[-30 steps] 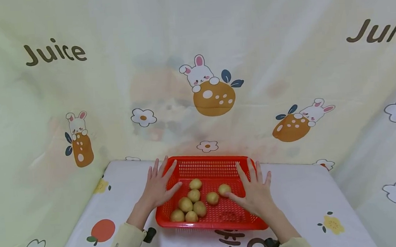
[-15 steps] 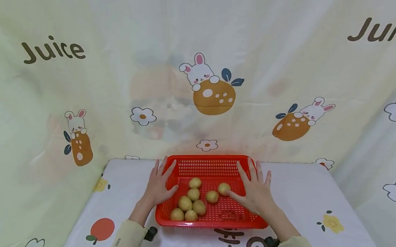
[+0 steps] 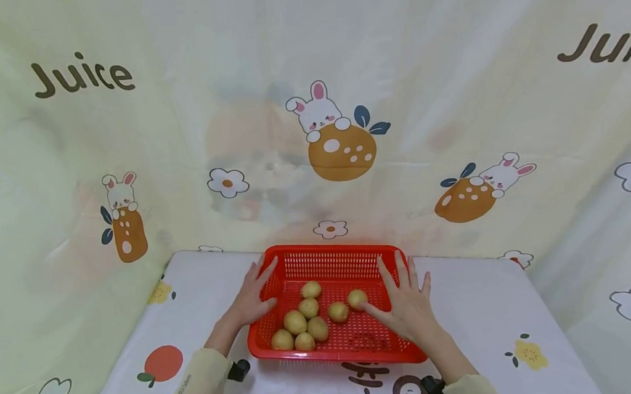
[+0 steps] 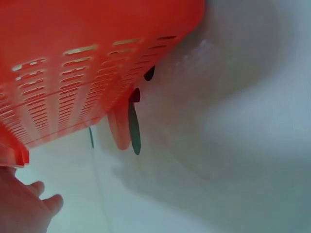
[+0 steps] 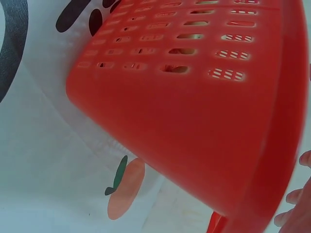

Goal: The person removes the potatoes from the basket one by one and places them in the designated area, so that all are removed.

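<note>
A red plastic basket (image 3: 334, 359) with slotted walls stands on the table, holding several small round yellow-brown potatoes (image 3: 318, 329). Most of them are grouped in its left half, and one potato (image 3: 357, 299) lies further right. My left hand (image 3: 251, 298) is over the left rim, fingers spread and straight, thumb pointing inward. Over the right rim my right hand (image 3: 411, 310) spreads its fingers too, its thumb overlapping the edge of the rightmost potato in the head view. In both wrist views the basket's outer wall (image 4: 97, 48) fills much of the picture, with fingertips (image 5: 294, 196) near the rim.
A white printed cloth (image 3: 191, 318) covers the table. A cream curtain (image 3: 260, 59) with rabbit and fruit prints rises close behind the basket and along both sides. Black wrist straps (image 3: 239, 370) sit at both sleeves.
My left hand has drawn slightly to the left, its thumb pulling back toward the rim. The right hand, basket and potatoes keep their places; the head view tilts slightly.
</note>
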{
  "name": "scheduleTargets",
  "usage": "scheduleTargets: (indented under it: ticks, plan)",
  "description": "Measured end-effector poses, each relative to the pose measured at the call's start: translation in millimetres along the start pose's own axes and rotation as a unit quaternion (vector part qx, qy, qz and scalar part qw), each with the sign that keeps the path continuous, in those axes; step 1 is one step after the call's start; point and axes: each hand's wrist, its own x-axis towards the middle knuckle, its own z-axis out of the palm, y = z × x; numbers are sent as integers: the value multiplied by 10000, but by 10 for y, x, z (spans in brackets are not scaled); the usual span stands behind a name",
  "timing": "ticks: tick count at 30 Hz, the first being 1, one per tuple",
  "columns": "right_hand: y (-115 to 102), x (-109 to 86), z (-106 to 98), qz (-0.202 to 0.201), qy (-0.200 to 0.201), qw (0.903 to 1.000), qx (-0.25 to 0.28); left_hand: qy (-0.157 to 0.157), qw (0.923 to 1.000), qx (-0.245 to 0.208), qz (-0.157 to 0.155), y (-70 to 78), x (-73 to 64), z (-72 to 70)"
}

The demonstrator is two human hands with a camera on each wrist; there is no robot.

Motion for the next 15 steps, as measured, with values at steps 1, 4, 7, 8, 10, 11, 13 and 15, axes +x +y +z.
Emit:
scheduleTargets:
  ticks: [1,4,7,8,10,11,13,15]
  plan:
    - [4,-3,2,8,-23,10000,7,-43,9998,-177,-47,-6,-2,4]
    - [11,-7,7,38,-122,9999,18,-139,9987,-444,-188,-31,6,26]
    - [16,-5,7,75,-189,9997,104,-198,9979,-576,-239,-55,14,40]
    - [19,-3,7,81,-189,9997,141,-206,9977,-609,-230,-56,16,41]
    - [22,3,0,102,-202,9995,234,-219,9973,-671,-218,-63,18,43]
    - [23,7,-6,104,-209,9994,268,-212,9971,-706,-193,-64,18,43]
    - [23,20,-34,113,-242,9991,320,-201,9968,-757,-177,-63,16,43]
    - [25,42,-75,121,-301,9987,395,-171,9962,-838,-155,-64,14,47]
